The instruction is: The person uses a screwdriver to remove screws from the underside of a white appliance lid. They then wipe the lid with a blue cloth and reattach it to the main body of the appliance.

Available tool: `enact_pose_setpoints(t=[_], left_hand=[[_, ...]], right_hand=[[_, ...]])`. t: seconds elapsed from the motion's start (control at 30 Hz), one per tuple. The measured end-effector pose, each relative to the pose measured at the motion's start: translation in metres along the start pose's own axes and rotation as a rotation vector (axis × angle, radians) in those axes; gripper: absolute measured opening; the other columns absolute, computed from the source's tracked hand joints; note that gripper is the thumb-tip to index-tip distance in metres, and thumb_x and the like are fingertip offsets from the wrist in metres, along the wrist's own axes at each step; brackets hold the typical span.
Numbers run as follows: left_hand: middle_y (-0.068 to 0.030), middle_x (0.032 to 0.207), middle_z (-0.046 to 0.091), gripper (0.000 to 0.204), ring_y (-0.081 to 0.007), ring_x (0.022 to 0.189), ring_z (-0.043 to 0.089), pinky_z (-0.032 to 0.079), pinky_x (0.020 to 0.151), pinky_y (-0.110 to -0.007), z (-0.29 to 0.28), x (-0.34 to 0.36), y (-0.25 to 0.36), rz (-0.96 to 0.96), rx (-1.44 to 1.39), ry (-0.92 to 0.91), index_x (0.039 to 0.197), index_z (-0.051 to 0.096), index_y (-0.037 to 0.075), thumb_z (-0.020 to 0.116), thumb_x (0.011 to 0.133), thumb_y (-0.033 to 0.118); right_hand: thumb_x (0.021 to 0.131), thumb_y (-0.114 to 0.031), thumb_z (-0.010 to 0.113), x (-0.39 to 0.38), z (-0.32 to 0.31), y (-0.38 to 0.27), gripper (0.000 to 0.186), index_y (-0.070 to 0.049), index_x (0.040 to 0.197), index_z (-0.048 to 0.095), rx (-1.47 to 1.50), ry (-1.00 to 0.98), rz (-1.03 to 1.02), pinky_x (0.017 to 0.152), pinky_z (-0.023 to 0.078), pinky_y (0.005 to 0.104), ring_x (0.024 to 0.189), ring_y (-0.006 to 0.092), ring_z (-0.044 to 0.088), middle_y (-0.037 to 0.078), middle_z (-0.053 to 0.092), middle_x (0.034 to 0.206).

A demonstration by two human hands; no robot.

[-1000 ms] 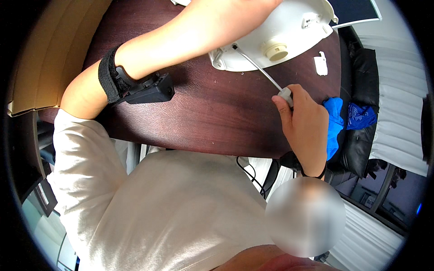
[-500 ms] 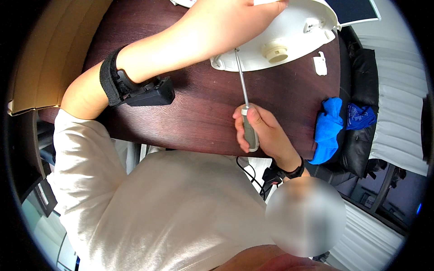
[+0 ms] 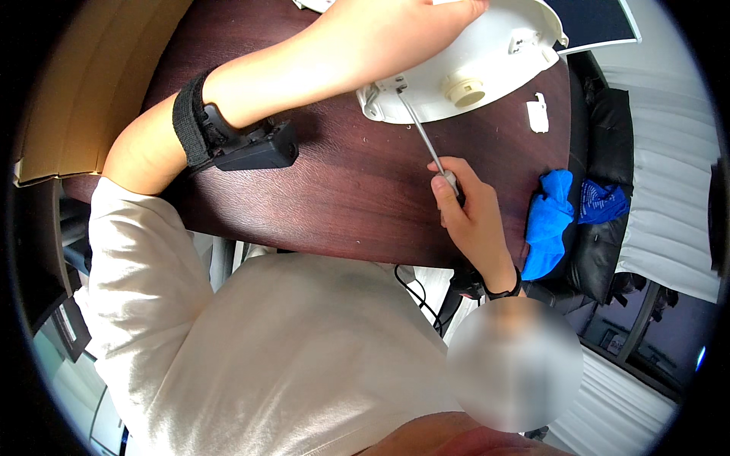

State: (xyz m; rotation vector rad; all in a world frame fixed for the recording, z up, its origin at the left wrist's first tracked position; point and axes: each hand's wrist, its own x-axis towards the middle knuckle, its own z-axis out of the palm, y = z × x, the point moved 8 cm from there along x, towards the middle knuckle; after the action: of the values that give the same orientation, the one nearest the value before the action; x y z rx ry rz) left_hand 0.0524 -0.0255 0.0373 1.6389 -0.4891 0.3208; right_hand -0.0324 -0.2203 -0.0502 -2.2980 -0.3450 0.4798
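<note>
My left hand (image 3: 403, 38) reaches over a white plastic housing (image 3: 506, 64), fingers curled on its upper edge. A cream round fitting (image 3: 464, 93) sits on the housing's near side. My right hand (image 3: 471, 209) is closed around the handle of a screwdriver (image 3: 423, 131), whose long metal shaft runs up to a small recess at the housing's lower-left part, near a metal bracket. A small white plastic piece (image 3: 537, 116) lies on the brown table (image 3: 342, 190) right of the housing. A black strapped device is on my left wrist.
A cardboard box (image 3: 91, 76) stands along the table's left side. A bright blue cloth (image 3: 547, 228) hangs at the right edge, beside darker blue fabric (image 3: 601, 204) on a black leather seat (image 3: 601, 258). A dark framed panel (image 3: 597, 19) is at the top right. Cables hang below the table.
My right hand first swung left and down with the screwdriver, then moved slightly up and right, tilting the shaft again. My left hand stays on the housing, shifted only slightly.
</note>
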Motion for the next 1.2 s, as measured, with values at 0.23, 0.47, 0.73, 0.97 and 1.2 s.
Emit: enact_pose_setpoints(t=[0.23,0.47,0.73,0.97,1.2], left_hand=[[-0.0094,0.078,0.062,0.019,-0.0148,0.069,0.059,0.049,0.062,-0.029,0.001,0.0,0.001,-0.079,-0.037,-0.009,0.099,0.058,-0.002,0.052,0.096,0.015],[-0.0099,0.08,0.062,0.019,-0.0152,0.072,0.059,0.049,0.064,-0.029,0.002,0.001,0.0,-0.133,0.002,-0.011,0.1,0.058,-0.002,0.052,0.096,0.015],[-0.0127,0.086,0.064,0.019,-0.0184,0.081,0.06,0.049,0.073,-0.032,0.001,0.002,0.0,0.015,-0.001,-0.002,0.102,0.059,-0.003,0.052,0.096,0.014],[-0.0129,0.086,0.064,0.019,-0.0188,0.081,0.061,0.049,0.073,-0.032,-0.001,0.0,0.005,-0.002,0.063,0.028,0.101,0.059,-0.003,0.052,0.096,0.014],[-0.0116,0.083,0.063,0.018,-0.0179,0.077,0.06,0.049,0.07,-0.032,0.0,-0.001,0.007,0.026,0.035,0.026,0.1,0.059,-0.002,0.053,0.095,0.014]], right_hand=[[0.094,-0.017,0.06,-0.001,-0.012,-0.029,0.019,-0.005,0.11,0.059,-0.225,0.108,-0.178,0.059,0.048,0.0345,0.067,0.0315,0.064,0.016,0.064,0.083],[0.093,-0.015,0.061,-0.004,-0.016,-0.03,0.02,-0.004,0.111,0.059,-0.223,0.131,-0.185,0.059,0.049,0.0352,0.069,0.0316,0.065,0.016,0.065,0.085],[0.093,-0.017,0.061,-0.005,-0.023,-0.04,0.021,-0.005,0.111,0.06,-0.349,0.171,-0.231,0.058,0.05,0.0368,0.068,0.0331,0.065,0.016,0.066,0.086],[0.093,-0.017,0.062,-0.004,-0.021,-0.043,0.021,-0.005,0.111,0.06,-0.305,0.126,-0.186,0.057,0.049,0.0373,0.067,0.0333,0.065,0.016,0.066,0.085],[0.093,-0.017,0.062,-0.005,-0.022,-0.043,0.021,-0.005,0.11,0.06,-0.302,0.133,-0.2,0.057,0.049,0.0373,0.066,0.0342,0.064,0.017,0.066,0.084]])
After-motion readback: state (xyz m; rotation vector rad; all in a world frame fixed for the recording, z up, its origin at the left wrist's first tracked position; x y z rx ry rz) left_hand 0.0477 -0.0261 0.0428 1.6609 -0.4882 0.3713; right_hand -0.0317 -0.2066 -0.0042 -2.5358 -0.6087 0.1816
